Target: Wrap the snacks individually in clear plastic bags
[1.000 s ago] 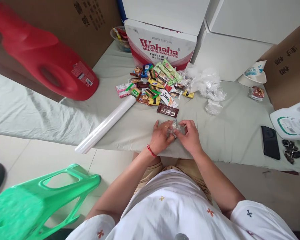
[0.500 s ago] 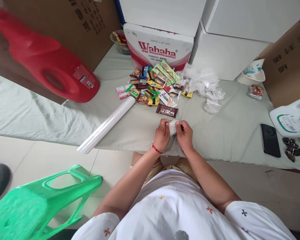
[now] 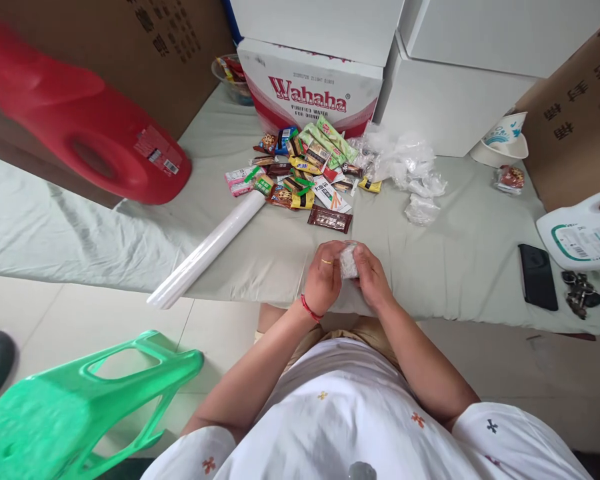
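Between my two hands, near the front edge of the cloth-covered surface (image 3: 275,267), is a small whitish packet (image 3: 349,261) in clear wrap; its contents are too small to make out. My left hand (image 3: 325,275) closes on its left side, fingers curled. My right hand (image 3: 373,275) grips the right side with the thumb on top. Just beyond the hands lies a brown wrapped snack bar (image 3: 330,219). Behind it is a pile of packaged snacks (image 3: 305,167), with green sachets (image 3: 327,143) on top. Crumpled clear plastic (image 3: 400,160) lies to the right of the pile.
A plastic film roll (image 3: 210,250) reaches past the front edge. A red jug (image 3: 80,120) stands left, a green stool (image 3: 90,400) below. White boxes (image 3: 460,93) and a Wahaha carton (image 3: 310,93) stand behind. Rightward are a phone (image 3: 537,277), keys (image 3: 581,295) and a white bottle (image 3: 583,230).
Both hands have closed further around the packet, from a fingertip pinch to a fuller grip. The whole view has shifted slightly.
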The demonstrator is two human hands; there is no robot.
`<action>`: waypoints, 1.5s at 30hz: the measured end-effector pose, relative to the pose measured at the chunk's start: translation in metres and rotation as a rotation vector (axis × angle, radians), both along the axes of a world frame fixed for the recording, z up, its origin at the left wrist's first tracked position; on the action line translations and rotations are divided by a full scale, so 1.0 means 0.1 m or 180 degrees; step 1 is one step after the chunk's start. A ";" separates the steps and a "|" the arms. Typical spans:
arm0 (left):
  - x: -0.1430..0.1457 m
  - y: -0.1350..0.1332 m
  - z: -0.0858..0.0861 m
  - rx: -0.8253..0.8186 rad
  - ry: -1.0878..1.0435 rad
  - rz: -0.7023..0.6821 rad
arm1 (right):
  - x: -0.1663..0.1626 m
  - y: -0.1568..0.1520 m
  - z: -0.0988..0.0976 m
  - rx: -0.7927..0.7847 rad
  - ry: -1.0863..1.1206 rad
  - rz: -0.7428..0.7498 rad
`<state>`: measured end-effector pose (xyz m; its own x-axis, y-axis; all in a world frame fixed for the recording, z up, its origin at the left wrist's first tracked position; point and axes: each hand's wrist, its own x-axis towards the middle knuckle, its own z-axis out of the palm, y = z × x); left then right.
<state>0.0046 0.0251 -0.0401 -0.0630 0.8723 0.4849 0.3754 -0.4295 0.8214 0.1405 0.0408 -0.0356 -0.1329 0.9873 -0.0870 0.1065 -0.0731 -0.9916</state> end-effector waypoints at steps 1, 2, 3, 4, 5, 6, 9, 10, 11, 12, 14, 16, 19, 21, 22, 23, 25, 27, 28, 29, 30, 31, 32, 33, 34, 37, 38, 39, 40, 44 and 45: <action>0.02 0.00 0.02 -0.0044 -0.0054 -0.0017 | 0.02 -0.03 0.01 0.0035 0.0034 -0.0028; 0.04 -0.01 0.03 -0.0178 -0.0167 0.0063 | 0.03 -0.05 0.01 0.0078 0.0034 -0.0112; 0.06 -0.01 0.04 -0.0388 -0.0340 0.0216 | 0.04 -0.07 0.00 0.0127 -0.0008 -0.0224; 0.09 -0.01 0.04 -0.0656 -0.0556 0.0376 | 0.04 -0.08 0.00 0.0185 -0.0098 -0.0348; 0.11 -0.02 0.05 -0.0952 -0.0782 0.0487 | 0.04 -0.09 -0.01 0.0250 -0.0235 -0.0474; 0.13 -0.03 0.06 -0.1239 -0.0983 0.0518 | 0.04 -0.10 -0.01 0.0320 -0.0402 -0.0577; 0.17 -0.06 0.10 -0.1818 -0.1130 0.0258 | 0.01 -0.14 0.01 0.0512 -0.0832 -0.0692; 0.18 -0.06 0.11 -0.1889 -0.1042 0.0169 | 0.00 -0.16 0.02 0.0546 -0.0882 -0.0676; 0.19 -0.06 0.12 -0.1920 -0.0960 0.0112 | -0.01 -0.19 0.03 0.0566 -0.0879 -0.0640; 0.19 -0.05 0.13 -0.1930 -0.0939 0.0068 | -0.02 -0.20 0.04 0.0575 -0.0835 -0.0595; 0.19 -0.03 0.13 -0.1938 -0.1153 -0.0053 | -0.01 -0.23 0.04 0.0570 -0.0692 -0.0507; 0.20 -0.02 0.12 -0.2012 -0.1504 -0.0199 | 0.01 -0.24 0.02 0.0557 -0.0553 -0.0431; 0.25 -0.04 0.08 -0.2281 -0.1874 -0.0223 | 0.05 -0.23 0.00 0.0561 -0.0460 -0.0393; 0.30 -0.05 0.07 -0.2527 -0.2170 -0.0031 | 0.07 -0.22 0.00 0.0575 -0.0416 -0.0390; 0.33 -0.05 0.06 -0.2652 -0.2322 0.0087 | 0.08 -0.23 0.01 0.0577 -0.0378 -0.0375; 0.34 -0.05 0.05 -0.2742 -0.2430 0.0197 | 0.08 -0.23 0.02 0.0571 -0.0327 -0.0333; 0.37 -0.05 0.05 -0.2737 -0.2435 0.0338 | 0.10 -0.25 0.04 0.0521 -0.0220 -0.0165; 0.38 -0.05 0.06 -0.2501 -0.2222 0.0347 | 0.13 -0.29 0.08 0.0392 -0.0157 0.0010; 0.38 -0.06 0.07 -0.2374 -0.2088 0.0296 | 0.16 -0.31 0.09 0.0269 -0.0134 0.0065; 0.38 -0.06 0.08 -0.2285 -0.1963 0.0215 | 0.19 -0.33 0.11 0.0105 -0.0098 0.0078; 0.38 -0.06 0.10 -0.2262 -0.1850 0.0081 | 0.23 -0.35 0.12 -0.0089 -0.0045 0.0046; 0.37 -0.07 0.13 -0.2297 -0.1742 -0.0119 | 0.28 -0.37 0.14 -0.0298 0.0016 -0.0027; 0.35 -0.08 0.15 -0.2359 -0.1628 -0.0362 | 0.35 -0.37 0.16 -0.0504 0.0064 -0.0141; 0.32 -0.08 0.18 -0.2395 -0.1500 -0.0594 | 0.45 -0.36 0.19 -0.0679 0.0081 -0.0313; 0.26 -0.09 0.21 -0.2369 -0.1346 -0.0763 | 0.56 -0.33 0.22 -0.0828 0.0060 -0.0538; -0.06 -0.09 0.26 -0.1798 -0.0680 -0.0613 | 1.10 -0.17 0.31 -0.1115 -0.0157 -0.1293; -0.22 -0.10 0.26 -0.1556 -0.0410 -0.0361 | 1.32 -0.09 0.33 -0.1147 -0.0247 -0.1483; -0.39 -0.11 0.26 -0.1357 -0.0093 -0.0118 | 1.57 0.01 0.35 -0.1133 -0.0356 -0.1683; -0.57 -0.12 0.24 -0.1203 0.0224 0.0163 | 1.82 0.11 0.36 -0.1080 -0.0500 -0.1837; -1.13 -0.24 0.07 -0.0999 0.1178 0.0839 | 2.74 0.62 0.42 -0.1448 -0.1598 -0.2353; -1.19 -0.27 0.01 -0.0949 0.1320 0.0920 | 2.91 0.79 0.48 -0.1655 -0.1789 -0.2543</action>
